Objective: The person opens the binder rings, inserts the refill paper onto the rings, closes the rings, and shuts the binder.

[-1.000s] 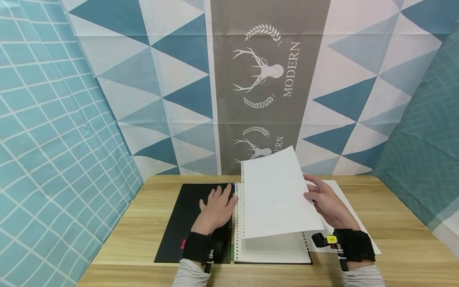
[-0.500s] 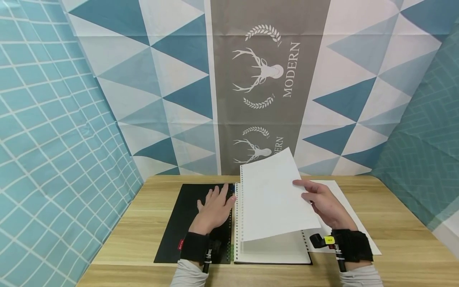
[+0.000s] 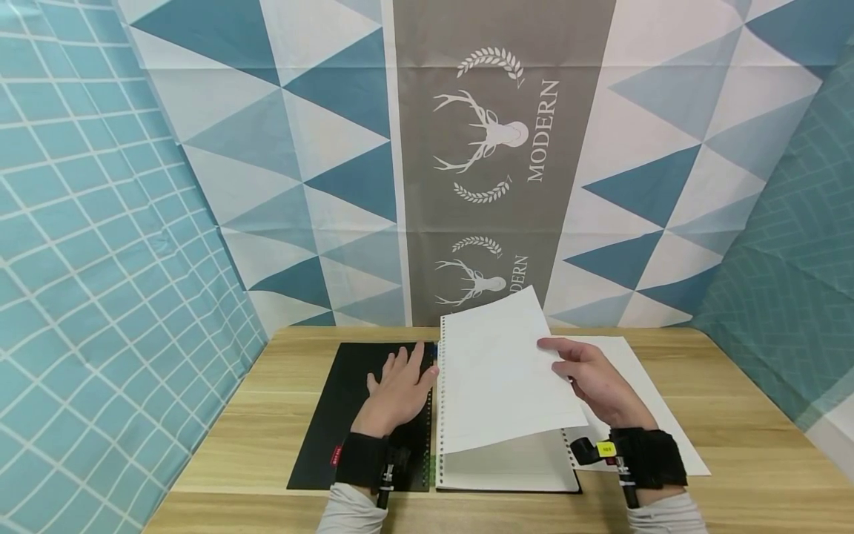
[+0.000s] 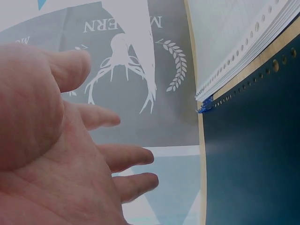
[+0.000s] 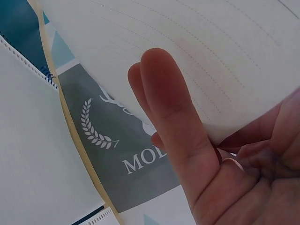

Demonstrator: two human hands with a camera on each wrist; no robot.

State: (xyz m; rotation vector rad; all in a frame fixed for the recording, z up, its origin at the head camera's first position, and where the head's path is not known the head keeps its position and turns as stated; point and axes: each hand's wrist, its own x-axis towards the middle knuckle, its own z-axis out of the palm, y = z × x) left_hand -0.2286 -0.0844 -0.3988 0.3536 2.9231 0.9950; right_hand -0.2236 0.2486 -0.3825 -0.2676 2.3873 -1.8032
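White paper: one punched sheet (image 3: pixel 507 371), raised and tilted above the page stack (image 3: pixel 507 473) at the middle of your table, its row of holes to the left, faint dotted lines on the face seen from your right wrist. Your right hand (image 3: pixel 603 382): thumb and fingers clamped on the sheet's right edge. Your left hand (image 3: pixel 394 397): fingers apart, palm down over the black cover (image 3: pixel 343 389), thumb near the cover's punched edge; whether it touches, you cannot tell from these views. Page stack: flat, just right of the cover, punched down its left side. Red tag (image 3: pixel 336 455): on the cover, near your left wrist. Blue binding piece (image 4: pixel 206 105): at the far end, between cover and pages. Second white sheet (image 3: pixel 619 352): flat on the table, right of the stack, partly under your right hand and forearm. Black wristbands (image 3: pixel 361 460): one on each wrist, above grey sleeves (image 3: pixel 350 512). Wooden table (image 3: pixel 754 445): under everything. Patterned cloth (image 3: pixel 480 141): behind, printed with deer heads and MODERN.
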